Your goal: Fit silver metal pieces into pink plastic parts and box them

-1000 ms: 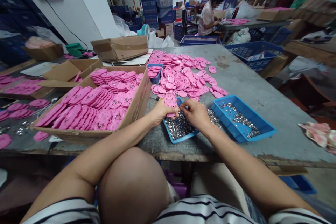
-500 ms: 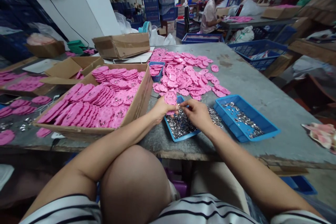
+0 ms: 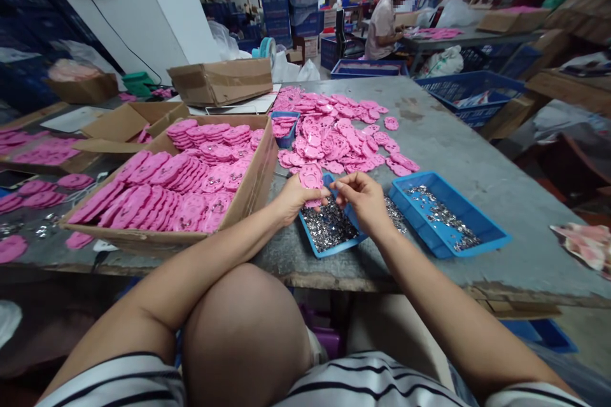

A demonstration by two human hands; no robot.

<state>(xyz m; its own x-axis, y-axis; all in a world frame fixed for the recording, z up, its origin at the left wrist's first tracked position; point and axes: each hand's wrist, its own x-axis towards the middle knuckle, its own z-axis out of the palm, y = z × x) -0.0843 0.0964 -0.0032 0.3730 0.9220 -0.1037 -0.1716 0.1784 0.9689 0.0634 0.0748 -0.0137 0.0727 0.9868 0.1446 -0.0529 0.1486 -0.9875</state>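
My left hand (image 3: 292, 199) holds a pink disc-shaped piece (image 3: 311, 177) upright between thumb and fingers, above the near blue tray (image 3: 319, 252) of small metal parts. Close to its right, my right hand (image 3: 365, 202) has thumb and fingertips pinched together; whatever is between them is too small to make out. A second blue tray (image 3: 494, 240) with scattered metal parts lies to the right. Behind the hands is a large pile of pink pieces (image 3: 334, 137).
At the left stands a cardboard box (image 3: 258, 175) full of stacked pink pieces. A small blue basket (image 3: 287, 133) is beside it. An opened carton (image 3: 229, 84) sits behind. A person (image 3: 382, 25) works at another table. Cloth (image 3: 585, 245) lies at the right edge.
My right hand has shifted slightly up and right, a little away from the pink piece. My left hand keeps its grip on the piece, nearly in place.
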